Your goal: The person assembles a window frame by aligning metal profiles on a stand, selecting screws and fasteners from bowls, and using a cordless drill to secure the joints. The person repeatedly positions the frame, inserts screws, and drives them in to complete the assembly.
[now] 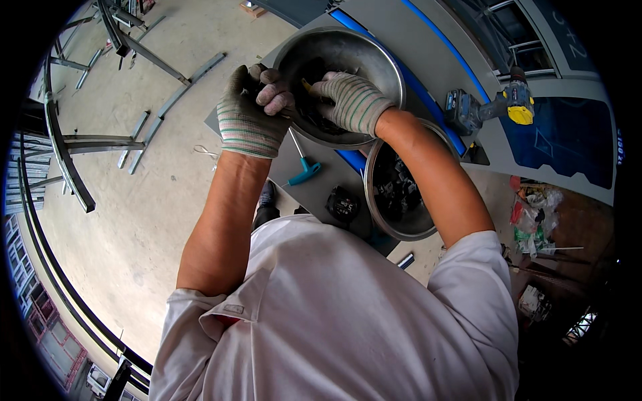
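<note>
Gloves on, your left hand (251, 110) pinched a small dark part at the rim of the upper steel bowl (374, 57) on the tabletop (314, 190), while your right hand (351, 100) dug curled inside, grip hidden. Steadying that rim looked wise.

Bright, even daylight fills the view, with soft, faint shadows on the floor (134, 220). The bowl (374, 60) shows mild glare. Focus is sharp at centre; fisheye bending and black vignetting mark the rim.
</note>
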Tool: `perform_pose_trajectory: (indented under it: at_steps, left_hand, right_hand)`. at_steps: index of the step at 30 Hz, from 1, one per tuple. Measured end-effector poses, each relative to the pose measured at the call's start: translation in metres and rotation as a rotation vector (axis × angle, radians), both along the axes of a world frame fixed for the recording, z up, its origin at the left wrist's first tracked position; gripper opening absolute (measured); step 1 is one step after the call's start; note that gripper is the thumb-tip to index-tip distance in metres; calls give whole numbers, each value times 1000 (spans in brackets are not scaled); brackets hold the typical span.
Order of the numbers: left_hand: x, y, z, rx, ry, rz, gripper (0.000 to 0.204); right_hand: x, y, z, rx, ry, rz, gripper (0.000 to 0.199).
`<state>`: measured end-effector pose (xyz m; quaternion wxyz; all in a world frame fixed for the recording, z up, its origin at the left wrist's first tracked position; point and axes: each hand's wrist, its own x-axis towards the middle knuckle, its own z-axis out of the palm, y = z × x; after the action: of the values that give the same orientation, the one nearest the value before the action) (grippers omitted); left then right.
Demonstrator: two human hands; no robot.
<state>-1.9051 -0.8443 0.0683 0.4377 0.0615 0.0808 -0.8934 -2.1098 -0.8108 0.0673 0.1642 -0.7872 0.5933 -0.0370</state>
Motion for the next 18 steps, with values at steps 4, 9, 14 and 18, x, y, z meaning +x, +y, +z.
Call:
perform_pose_trajectory:
  at_steps: [4, 9, 14, 18]
  left_hand:
    - [4, 0, 2, -12, -28, 9, 28]
    - [4, 2, 3, 13, -64, 35, 28]
    - [4, 3, 1, 5, -51, 37, 28]
    - [2, 3, 1, -19, -29, 19, 28]
  right_hand:
    - [-1, -4, -3, 48, 173, -5, 37]
    - [6, -6, -1, 57, 204, -5, 41]
    - [16, -11, 10, 141, 240, 17, 40]
    - [15, -17, 11, 117, 286, 115, 40]
